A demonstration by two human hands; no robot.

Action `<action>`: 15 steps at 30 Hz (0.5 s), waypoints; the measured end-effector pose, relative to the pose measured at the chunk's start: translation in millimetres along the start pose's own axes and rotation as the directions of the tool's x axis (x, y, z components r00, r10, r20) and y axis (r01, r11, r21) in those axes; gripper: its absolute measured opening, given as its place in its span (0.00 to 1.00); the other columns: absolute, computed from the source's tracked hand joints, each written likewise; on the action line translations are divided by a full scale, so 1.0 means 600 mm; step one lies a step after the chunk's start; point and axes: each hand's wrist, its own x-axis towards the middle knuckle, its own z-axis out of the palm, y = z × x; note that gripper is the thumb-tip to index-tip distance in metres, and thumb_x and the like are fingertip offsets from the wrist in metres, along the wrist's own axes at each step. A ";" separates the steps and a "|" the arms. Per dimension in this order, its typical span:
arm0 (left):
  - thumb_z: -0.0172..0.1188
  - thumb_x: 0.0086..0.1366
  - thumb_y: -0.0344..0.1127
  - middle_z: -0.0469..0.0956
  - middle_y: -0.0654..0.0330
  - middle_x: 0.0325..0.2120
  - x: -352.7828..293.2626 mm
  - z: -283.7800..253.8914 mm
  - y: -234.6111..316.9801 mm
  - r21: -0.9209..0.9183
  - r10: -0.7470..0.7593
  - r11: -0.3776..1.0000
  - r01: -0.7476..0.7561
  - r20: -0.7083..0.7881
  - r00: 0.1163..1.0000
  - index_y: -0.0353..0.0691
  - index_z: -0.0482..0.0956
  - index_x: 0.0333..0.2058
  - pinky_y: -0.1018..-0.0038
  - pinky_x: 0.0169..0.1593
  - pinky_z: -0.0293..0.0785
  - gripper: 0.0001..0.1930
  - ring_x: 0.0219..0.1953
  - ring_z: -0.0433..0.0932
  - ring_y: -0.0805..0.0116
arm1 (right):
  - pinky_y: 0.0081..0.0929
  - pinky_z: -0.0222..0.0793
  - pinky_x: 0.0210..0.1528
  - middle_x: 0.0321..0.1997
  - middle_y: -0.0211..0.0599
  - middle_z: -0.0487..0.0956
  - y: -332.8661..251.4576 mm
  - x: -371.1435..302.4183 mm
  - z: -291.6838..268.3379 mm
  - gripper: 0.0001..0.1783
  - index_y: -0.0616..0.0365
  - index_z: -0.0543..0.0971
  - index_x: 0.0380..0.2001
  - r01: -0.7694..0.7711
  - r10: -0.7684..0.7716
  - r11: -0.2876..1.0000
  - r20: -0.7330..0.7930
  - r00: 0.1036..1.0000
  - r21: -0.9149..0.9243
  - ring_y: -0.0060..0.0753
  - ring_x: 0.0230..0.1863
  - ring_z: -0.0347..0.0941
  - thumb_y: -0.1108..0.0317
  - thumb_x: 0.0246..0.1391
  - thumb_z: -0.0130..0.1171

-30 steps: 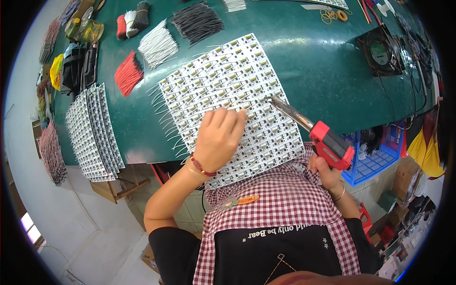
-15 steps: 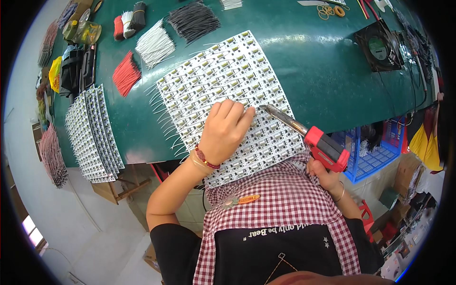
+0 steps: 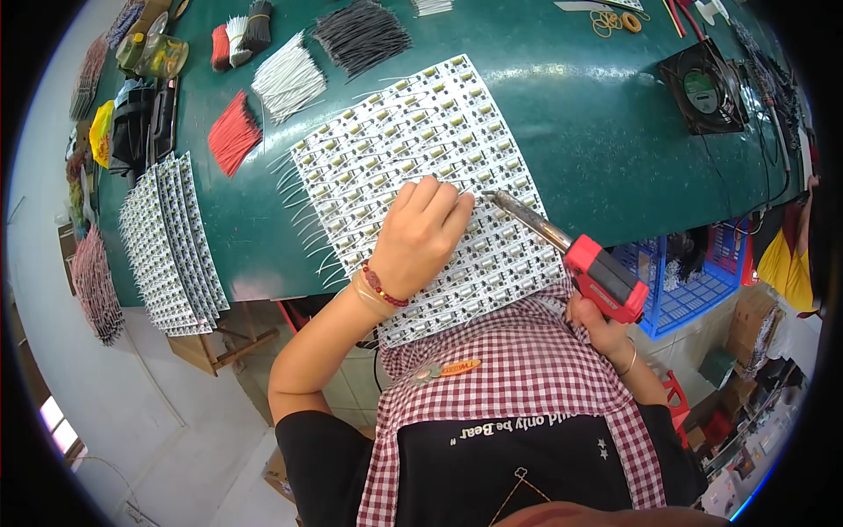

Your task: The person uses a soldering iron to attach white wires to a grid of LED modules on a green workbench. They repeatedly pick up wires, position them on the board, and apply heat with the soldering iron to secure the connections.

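A large white sheet of small circuit boards [image 3: 492,132] lies tilted across the table edge and my lap, with rows of pale yellow-green parts and thin white wires sticking out along its left side. My left hand [image 3: 423,233] rests on the middle of this sheet, its fingers pinched together; whatever they hold is hidden beneath them. In my right hand [image 3: 599,327] is a red and black soldering gun [image 3: 606,277], gripped from below. Its metal tip reaches the sheet just right of my left fingertips.
Bundles of white wires [image 3: 288,77], black wires [image 3: 362,37] and red wires [image 3: 234,133] lie on the green table [image 3: 597,114]. More circuit board sheets [image 3: 171,250] overlap at the left edge. A black fan [image 3: 702,88] stands at right, above a blue crate [image 3: 685,290].
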 end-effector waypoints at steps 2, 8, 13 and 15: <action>0.59 0.49 0.24 0.67 0.60 0.25 0.000 0.001 -0.001 -0.008 0.000 1.000 0.000 0.002 1.000 0.35 0.81 0.40 0.69 0.36 0.67 0.16 0.31 0.69 0.63 | 0.27 0.71 0.44 0.42 0.33 0.78 0.001 -0.001 -0.002 0.15 0.61 0.77 0.49 -0.017 0.017 1.000 0.016 1.000 0.006 0.25 0.41 0.73 0.75 0.58 0.60; 0.59 0.50 0.25 0.67 0.61 0.25 0.003 0.001 -0.001 -0.006 0.009 1.000 -0.009 -0.013 1.000 0.36 0.81 0.39 0.69 0.36 0.67 0.15 0.31 0.69 0.63 | 0.27 0.71 0.41 0.38 0.30 0.77 -0.008 0.001 0.011 0.15 0.62 0.76 0.49 -0.003 0.001 0.991 -0.018 1.000 -0.137 0.25 0.38 0.73 0.75 0.58 0.59; 0.59 0.50 0.25 0.67 0.61 0.25 0.002 0.001 -0.004 -0.013 -0.001 1.000 0.001 -0.003 1.000 0.36 0.82 0.39 0.69 0.36 0.67 0.14 0.32 0.69 0.64 | 0.26 0.70 0.38 0.35 0.30 0.77 -0.020 0.005 0.010 0.11 0.63 0.76 0.45 -0.002 0.001 0.999 0.005 1.000 0.045 0.23 0.36 0.73 0.75 0.59 0.58; 0.59 0.51 0.25 0.67 0.61 0.25 0.003 0.000 -0.003 -0.012 -0.001 1.000 0.001 0.004 1.000 0.36 0.82 0.38 0.69 0.36 0.67 0.14 0.32 0.69 0.64 | 0.26 0.70 0.38 0.35 0.30 0.77 -0.017 0.004 0.004 0.09 0.63 0.76 0.43 0.006 -0.008 0.997 0.033 0.999 0.077 0.22 0.35 0.72 0.75 0.59 0.57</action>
